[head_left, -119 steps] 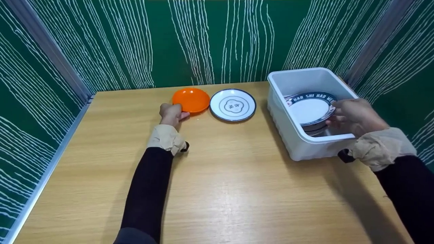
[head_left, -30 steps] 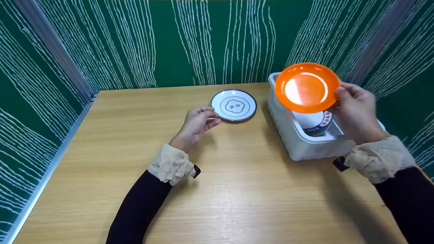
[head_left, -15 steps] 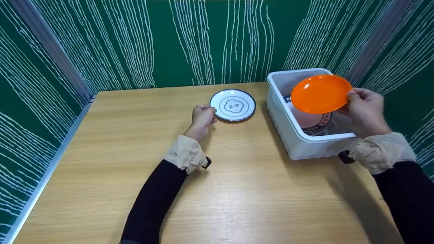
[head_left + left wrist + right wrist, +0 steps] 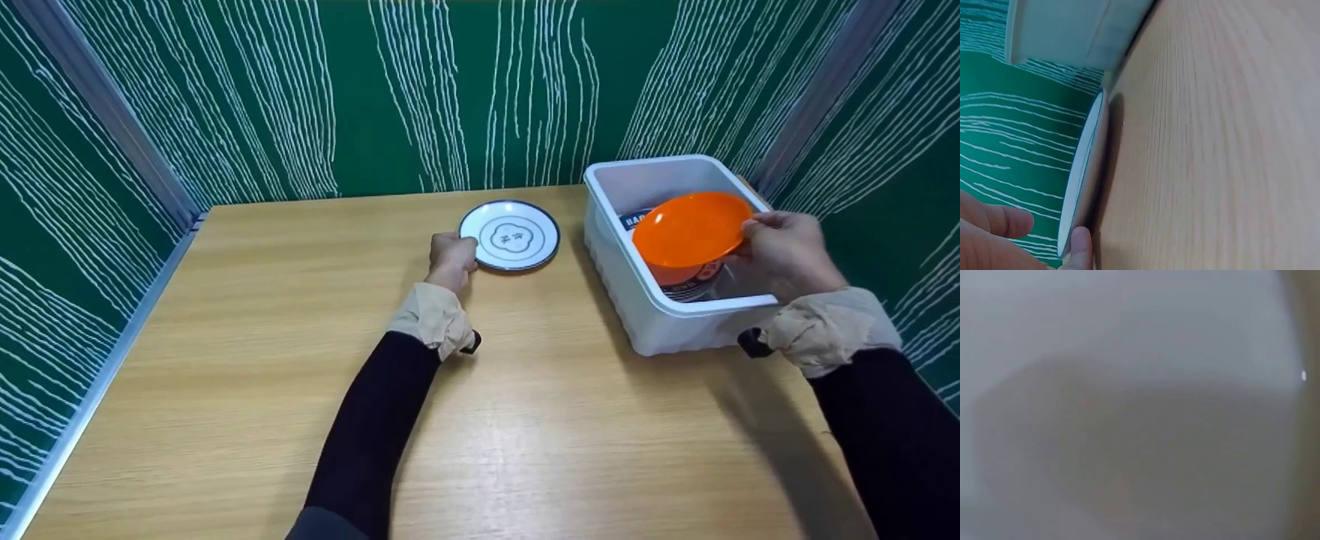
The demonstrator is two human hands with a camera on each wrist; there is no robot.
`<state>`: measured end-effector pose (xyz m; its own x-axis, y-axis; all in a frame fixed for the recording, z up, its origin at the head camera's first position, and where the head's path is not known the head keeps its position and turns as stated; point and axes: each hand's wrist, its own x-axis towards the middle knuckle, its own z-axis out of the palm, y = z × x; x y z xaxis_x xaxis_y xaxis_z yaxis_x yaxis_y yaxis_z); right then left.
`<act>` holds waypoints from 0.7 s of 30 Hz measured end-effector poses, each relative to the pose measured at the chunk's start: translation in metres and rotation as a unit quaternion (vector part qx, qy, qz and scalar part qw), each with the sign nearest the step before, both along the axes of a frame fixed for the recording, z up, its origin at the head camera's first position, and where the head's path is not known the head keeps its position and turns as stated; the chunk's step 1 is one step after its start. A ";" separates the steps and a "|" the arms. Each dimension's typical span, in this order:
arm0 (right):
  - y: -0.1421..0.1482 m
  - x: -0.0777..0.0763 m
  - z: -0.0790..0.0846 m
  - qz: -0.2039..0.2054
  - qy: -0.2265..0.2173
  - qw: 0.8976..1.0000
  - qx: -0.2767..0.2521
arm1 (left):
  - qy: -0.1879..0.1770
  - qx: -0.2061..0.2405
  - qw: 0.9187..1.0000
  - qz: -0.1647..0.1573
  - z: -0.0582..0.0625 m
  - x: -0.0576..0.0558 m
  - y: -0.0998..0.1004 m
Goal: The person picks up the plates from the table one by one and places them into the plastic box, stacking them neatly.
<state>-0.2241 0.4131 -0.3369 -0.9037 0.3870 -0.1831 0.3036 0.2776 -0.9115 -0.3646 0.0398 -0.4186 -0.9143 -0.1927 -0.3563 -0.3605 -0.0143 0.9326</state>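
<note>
At the left rim of a white plate (image 4: pixel 517 244) with a dark blue edge and a printed flower outline, my left hand (image 4: pixel 452 259) grips with curled fingers. In the left wrist view, a fingertip (image 4: pixel 1081 242) lies against the outer side of the white plate (image 4: pixel 1081 169). My right hand (image 4: pixel 795 251) pinches an orange plate (image 4: pixel 694 229) by its right edge. The orange plate is tilted inside the white plastic bin (image 4: pixel 645 330), over a stack of printed bowls or plates (image 4: pixel 636 219) that it mostly hides. The right wrist view is filled by a blurred pale surface.
The bin stands at the right of the wooden table (image 4: pixel 300 360), its walls rising around the right hand's work. Green panels (image 4: pixel 397 112) with white wavy lines enclose the back and sides. The bin wall (image 4: pixel 1072 34) also shows beyond the white plate.
The right hand has lowered the orange plate from above the bin into it. The left hand, which earlier held the orange plate at the table's back, has come onto the white plate's rim.
</note>
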 end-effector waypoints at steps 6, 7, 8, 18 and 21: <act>-0.001 -0.002 -0.003 0.025 -0.006 1.000 0.015 | -0.021 -0.040 0.999 -0.011 -0.003 -0.013 0.001; -0.001 -0.002 -0.003 0.027 -0.011 0.999 0.019 | -0.026 -0.048 0.998 -0.013 -0.003 -0.015 0.001; -0.001 -0.003 -0.003 0.028 -0.013 0.999 0.020 | -0.030 -0.055 0.998 -0.015 -0.003 -0.016 0.002; 0.000 -0.005 -0.001 0.039 -0.060 0.997 0.018 | -0.029 -0.164 0.985 -0.035 -0.006 -0.015 0.001; 0.000 -0.005 0.000 0.037 -0.071 0.997 0.008 | -0.036 -0.157 0.986 -0.038 -0.005 -0.016 0.001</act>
